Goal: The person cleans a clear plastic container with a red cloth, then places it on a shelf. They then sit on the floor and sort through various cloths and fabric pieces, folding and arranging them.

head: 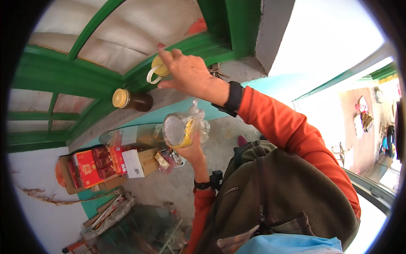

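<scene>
My left hand (192, 149) grips a roll of clear packing tape (174, 130) with a yellow part and crumpled clear plastic (198, 119) bunched behind it. Above it, at the green window frame, my right hand (187, 71) is spread with fingers apart over a yellow lid with a pale loop handle (160, 66); whether the fingertips touch it cannot be told, and what lies beneath the lid is hidden. To the left on the sill lies or stands a jar (139, 101) with dark contents and a yellow lid.
A green window frame (104, 68) rises over a concrete sill (108, 119). Below are red boxes (87, 168), a cardboard box (147, 162) and a white box (133, 163). A glass-topped table (136, 228) stands lower left, near wrapped rolls (115, 211). Dry twigs (217, 71) lie on the sill.
</scene>
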Tool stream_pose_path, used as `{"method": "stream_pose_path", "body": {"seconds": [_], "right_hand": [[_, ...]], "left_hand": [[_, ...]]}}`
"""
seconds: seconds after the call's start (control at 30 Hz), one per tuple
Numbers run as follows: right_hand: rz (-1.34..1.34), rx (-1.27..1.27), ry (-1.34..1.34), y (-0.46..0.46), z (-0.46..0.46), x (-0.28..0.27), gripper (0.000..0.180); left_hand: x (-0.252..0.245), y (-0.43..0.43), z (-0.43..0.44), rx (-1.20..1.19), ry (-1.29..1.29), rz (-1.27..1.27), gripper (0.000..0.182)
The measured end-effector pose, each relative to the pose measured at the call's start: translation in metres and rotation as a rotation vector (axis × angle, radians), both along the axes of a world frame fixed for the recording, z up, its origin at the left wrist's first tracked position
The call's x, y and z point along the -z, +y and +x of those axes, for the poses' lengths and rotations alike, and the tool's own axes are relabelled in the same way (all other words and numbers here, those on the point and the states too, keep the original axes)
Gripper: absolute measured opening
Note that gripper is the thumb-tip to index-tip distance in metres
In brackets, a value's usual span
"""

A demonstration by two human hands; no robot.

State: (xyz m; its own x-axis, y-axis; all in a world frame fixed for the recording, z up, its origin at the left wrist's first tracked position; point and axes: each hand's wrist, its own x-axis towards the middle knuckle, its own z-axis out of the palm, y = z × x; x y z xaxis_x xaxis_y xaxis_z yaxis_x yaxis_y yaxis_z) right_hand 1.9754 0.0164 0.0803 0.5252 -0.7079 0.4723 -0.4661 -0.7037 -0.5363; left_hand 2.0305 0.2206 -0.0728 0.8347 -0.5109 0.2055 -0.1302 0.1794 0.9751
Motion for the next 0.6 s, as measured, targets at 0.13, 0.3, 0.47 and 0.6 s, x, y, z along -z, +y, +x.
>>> {"method": "stream_pose_path", "body": {"seconds": [0.13, 0.3, 0.47, 0.6], "right_hand": [[-0.036, 0.079, -0.094, -0.007, -0.001, 0.006, 0.056], [-0.224, 0.162, -0.264, 0.0, -0.063, -0.017, 0.048], [-0.298, 0.228, -0.242, -0.005, -0.147, -0.034, 0.058], [-0.317, 0.288, -0.179, -0.014, -0.18, -0.024, 0.061]], "left_hand": [[-0.006, 0.004, 0.007, 0.013, 0.001, -0.001, 0.099], [-0.022, -0.002, 0.0, 0.101, 0.082, -0.099, 0.098], [-0.032, -0.03, -0.009, 0.249, 0.124, -0.071, 0.1], [-0.036, -0.065, -0.029, 0.394, 0.224, -0.12, 0.1]]}}
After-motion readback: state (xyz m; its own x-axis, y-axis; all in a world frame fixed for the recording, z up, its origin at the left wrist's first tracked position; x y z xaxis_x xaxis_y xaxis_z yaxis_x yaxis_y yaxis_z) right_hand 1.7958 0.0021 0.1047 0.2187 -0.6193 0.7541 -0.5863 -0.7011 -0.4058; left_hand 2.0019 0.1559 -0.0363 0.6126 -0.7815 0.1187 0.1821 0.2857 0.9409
